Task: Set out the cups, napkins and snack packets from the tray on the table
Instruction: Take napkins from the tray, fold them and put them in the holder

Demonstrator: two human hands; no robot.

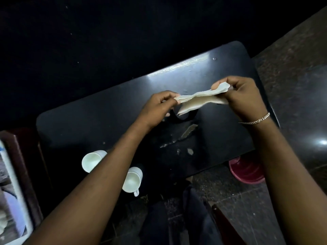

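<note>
A stack of white paper napkins hangs in the air above the middle of the dark table. My left hand pinches its left end. My right hand, with a chain bracelet on the wrist, pinches its right end. Two white cups stand near the table's front edge: one cup partly behind my left forearm, the other cup with a handle beside that forearm. No tray or snack packets are visible.
The table top has worn, chipped patches near its middle. A dark red round object lies on the floor under the table's right front corner. A dark wooden piece and a light panel stand at the left.
</note>
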